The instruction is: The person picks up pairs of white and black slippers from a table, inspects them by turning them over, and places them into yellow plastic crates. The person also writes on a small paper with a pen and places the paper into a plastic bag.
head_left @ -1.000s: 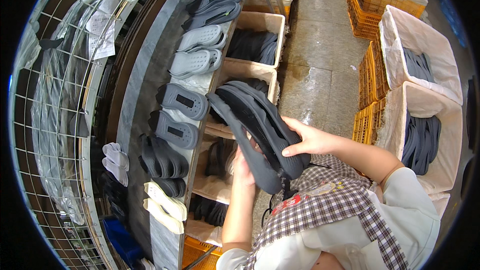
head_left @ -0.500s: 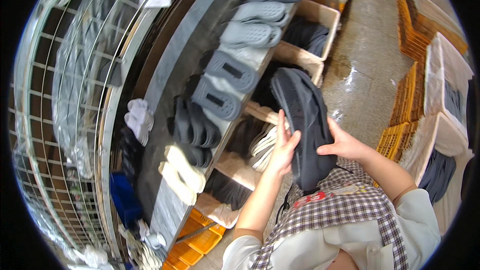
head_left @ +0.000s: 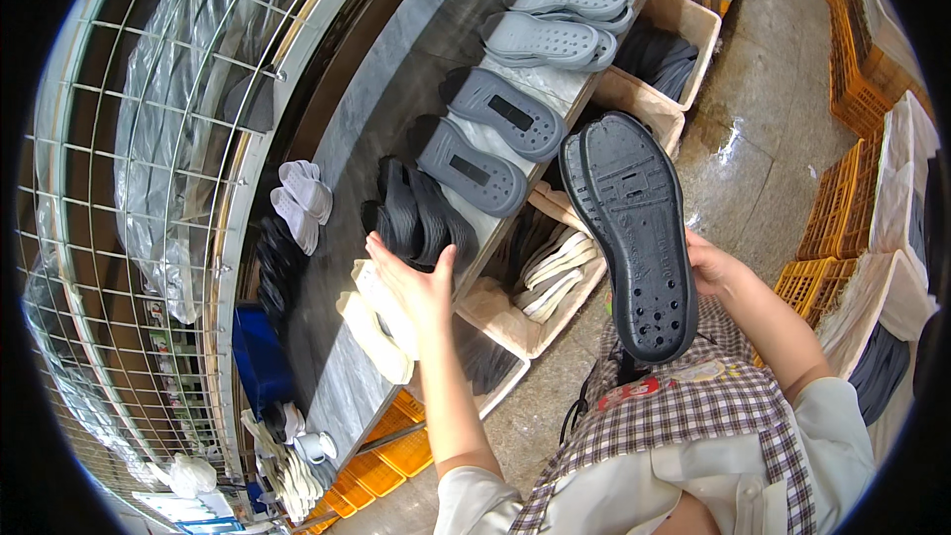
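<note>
My right hand grips a black shoe sole by its edge in front of the apron. The sole's broad face shows, with round holes at the near end and a ribbed pattern at the far end; most of the gripping fingers are hidden behind it. Out over the bench, my left hand has its thumb and fingers spread at the near end of a bunch of black soles. Whether it touches them I cannot tell. Beside that hand lies a pair of cream soles.
Pairs of dark grey soles and light grey soles line the bench. Lined bins of soles stand along its side. A wire mesh rack rises at left. Orange crates stack at right beyond the floor.
My left hand has left the held black sole and moved left to the black soles on the bench. The held sole has turned, its holed face now showing, in my right hand alone.
</note>
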A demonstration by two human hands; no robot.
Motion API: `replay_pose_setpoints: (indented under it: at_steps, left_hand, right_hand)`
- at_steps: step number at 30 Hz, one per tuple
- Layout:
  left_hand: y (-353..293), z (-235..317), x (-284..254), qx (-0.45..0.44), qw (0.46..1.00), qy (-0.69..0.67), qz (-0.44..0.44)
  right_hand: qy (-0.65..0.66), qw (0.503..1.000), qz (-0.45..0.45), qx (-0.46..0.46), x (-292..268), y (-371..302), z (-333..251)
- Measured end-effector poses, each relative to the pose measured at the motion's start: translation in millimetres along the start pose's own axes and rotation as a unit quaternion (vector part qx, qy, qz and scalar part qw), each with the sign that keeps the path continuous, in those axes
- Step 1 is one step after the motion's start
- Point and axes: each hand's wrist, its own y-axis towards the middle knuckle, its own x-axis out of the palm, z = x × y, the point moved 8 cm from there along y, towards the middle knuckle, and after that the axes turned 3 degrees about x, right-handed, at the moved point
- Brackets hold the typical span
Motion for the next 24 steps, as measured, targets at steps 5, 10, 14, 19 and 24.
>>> replay_pose_setpoints:
  at_steps: [5, 10, 14, 19, 24]
  left_hand:
    - [17, -35, 20, 0.043, 0.988, 0.116, -0.098]
    - [4, 5, -33, 0.076, 0.994, 0.012, 0.072]
    - [-57, 102, -64, 0.271, 0.952, -0.017, 0.142]
    - [-115, 209, -22, 0.357, 0.922, -0.147, -0.028]
    - [-139, 270, -6, 0.388, 0.877, -0.218, -0.179]
  right_hand:
    - [-0.032, 0.999, 0.023, -0.01, 1, 6, -3]
    - [-0.054, 0.998, 0.029, 0.013, 4, 9, -2]
    - [-0.095, 0.995, 0.021, 0.015, 7, 10, -3]
    - [-0.067, 0.997, 0.042, -0.005, -9, 3, -4]
    - [-0.089, 0.995, -0.013, 0.034, -46, -32, -16]
